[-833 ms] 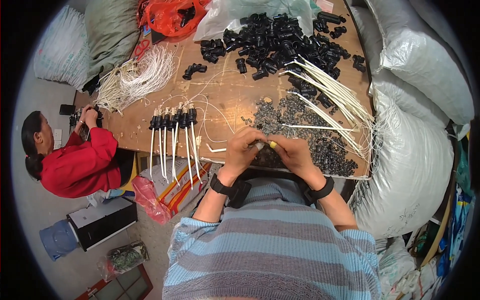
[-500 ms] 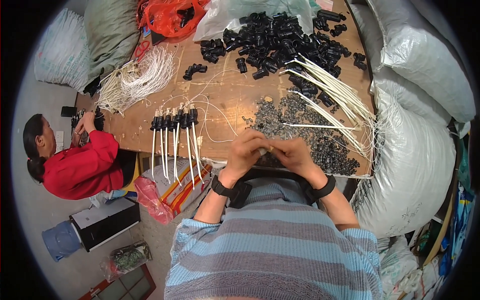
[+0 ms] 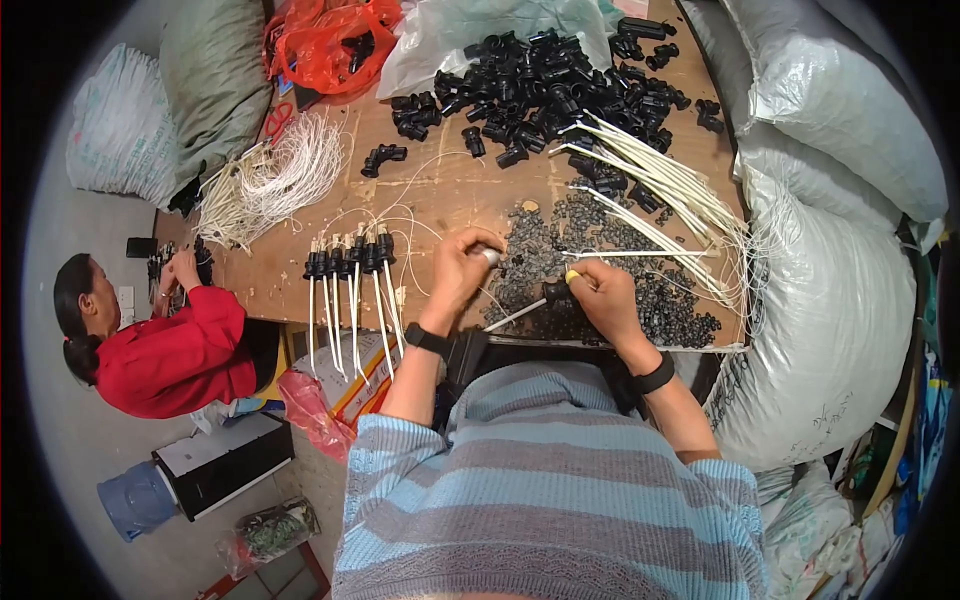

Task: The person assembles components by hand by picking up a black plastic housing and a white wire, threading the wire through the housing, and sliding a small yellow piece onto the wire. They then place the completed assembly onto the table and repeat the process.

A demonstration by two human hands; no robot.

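As my right hand (image 3: 604, 296) grips a black socket (image 3: 556, 291), its white sleeve (image 3: 515, 316) slants leftward and toward my body, nearer me than my left hand (image 3: 464, 264). That hand, fingers curled together, is farther from the socket; I can't tell whether it pinches anything. Small black fittings (image 3: 524, 278) spread between both hands on the worktop (image 3: 455, 200).

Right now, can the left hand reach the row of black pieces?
Probably yes: the left hand is just right of the row of black pieces, and only thin white wire seems to cross the tabletop between.
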